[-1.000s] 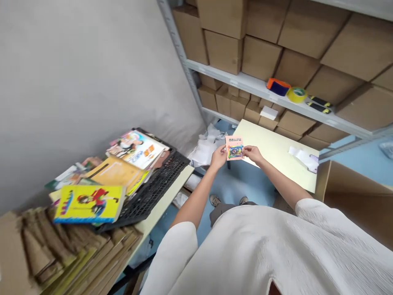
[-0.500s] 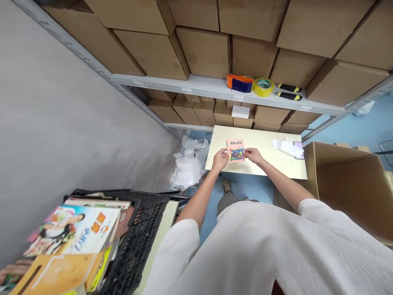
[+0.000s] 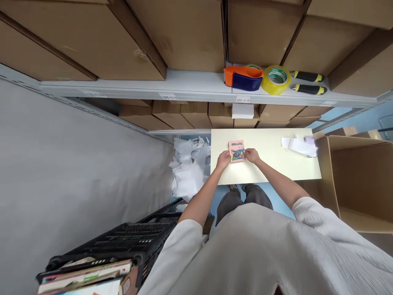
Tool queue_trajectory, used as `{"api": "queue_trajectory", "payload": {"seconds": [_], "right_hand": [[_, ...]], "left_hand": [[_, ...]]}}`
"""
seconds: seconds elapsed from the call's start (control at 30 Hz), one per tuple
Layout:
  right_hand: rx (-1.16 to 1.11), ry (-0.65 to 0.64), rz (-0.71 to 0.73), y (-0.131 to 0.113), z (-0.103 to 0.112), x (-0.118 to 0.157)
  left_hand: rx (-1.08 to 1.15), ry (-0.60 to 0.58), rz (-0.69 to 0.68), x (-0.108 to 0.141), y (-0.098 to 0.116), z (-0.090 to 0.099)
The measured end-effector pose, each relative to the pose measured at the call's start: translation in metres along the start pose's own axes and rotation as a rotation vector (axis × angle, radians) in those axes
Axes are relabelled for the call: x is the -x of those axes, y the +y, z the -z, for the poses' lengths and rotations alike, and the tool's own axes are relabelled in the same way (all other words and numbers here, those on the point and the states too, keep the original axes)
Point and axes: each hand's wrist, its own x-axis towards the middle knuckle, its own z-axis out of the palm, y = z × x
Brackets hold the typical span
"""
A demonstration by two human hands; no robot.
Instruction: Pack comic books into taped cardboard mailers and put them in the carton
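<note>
A small pink book [image 3: 236, 145] with a coloured picture on its cover is held over the pale table [image 3: 267, 168]. My left hand [image 3: 223, 159] grips its left edge, fingers closed. On the opposite edge, my right hand [image 3: 251, 155] pinches the book near the picture. The cover faces up towards me. Whether the book touches the tabletop I cannot tell.
White paper slips [image 3: 296, 145] lie at the table's right, beside an open cardboard box [image 3: 362, 180]. On the shelf are a tape dispenser [image 3: 244, 78], yellow tape [image 3: 275, 80] and two cutters [image 3: 308, 82]. Scrap paper [image 3: 188, 168] is heaped left; a black crate [image 3: 138, 246] holds books.
My view has turned and come nearer the shelf and table, so the crate sits lower in view. Both hands still hold the pink book.
</note>
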Motion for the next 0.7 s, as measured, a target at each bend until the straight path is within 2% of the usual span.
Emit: {"api": "queue_trajectory", "payload": {"seconds": [0.1, 0.2, 0.33, 0.43, 0.6, 0.7], "right_hand": [[0.031, 0.019, -0.032, 0.005, -0.007, -0.018], [0.041, 0.059, -0.079, 0.012, -0.009, -0.029], [0.011, 0.091, -0.095, 0.021, -0.011, -0.033], [-0.054, 0.101, -0.113, 0.023, -0.018, -0.033], [-0.220, 0.144, -0.245, 0.018, -0.035, -0.038], [-0.308, 0.161, -0.245, 0.014, -0.040, -0.039]], "left_hand": [[0.048, 0.024, 0.023, -0.016, -0.007, -0.006], [0.039, 0.052, -0.014, -0.022, -0.012, -0.011], [-0.016, 0.012, -0.104, -0.018, -0.018, -0.018], [-0.033, -0.029, -0.104, -0.014, -0.019, -0.025], [-0.072, -0.031, -0.096, -0.013, -0.018, -0.028], [-0.032, -0.044, -0.080, -0.013, -0.017, -0.027]]}}
